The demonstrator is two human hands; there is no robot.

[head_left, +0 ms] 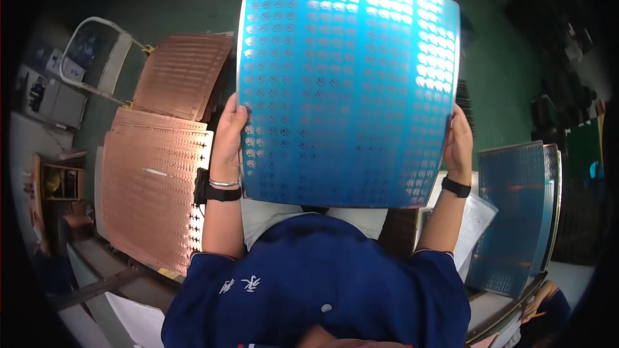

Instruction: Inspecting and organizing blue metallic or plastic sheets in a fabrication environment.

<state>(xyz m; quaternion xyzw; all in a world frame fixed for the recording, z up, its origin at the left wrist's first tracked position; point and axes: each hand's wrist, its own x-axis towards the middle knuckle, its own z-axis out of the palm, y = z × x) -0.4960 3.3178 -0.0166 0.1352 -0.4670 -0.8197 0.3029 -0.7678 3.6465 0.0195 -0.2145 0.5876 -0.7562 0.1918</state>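
Observation:
A large blue panel (335, 109) with rows of small repeated copper-toned marks is held up in front of me by its two side edges. My left hand (230, 125) grips its left edge, the thumb on the near face and the other fingers mostly hidden. On the opposite edge my right hand (458, 138) is closed in the same way, its fingers partly behind the panel. Bright light glares off the upper right of the blue surface. A dark band circles each wrist, and a metal bangle sits on the left one.
Copper-coloured panels (151, 187) lie stacked at my left, with another copper stack (184, 71) beyond, by a pale cart handle (103, 58). More blue panels (509, 219) stand at my right near a white sheet (474, 219). Another person's hand (540, 303) shows at lower right.

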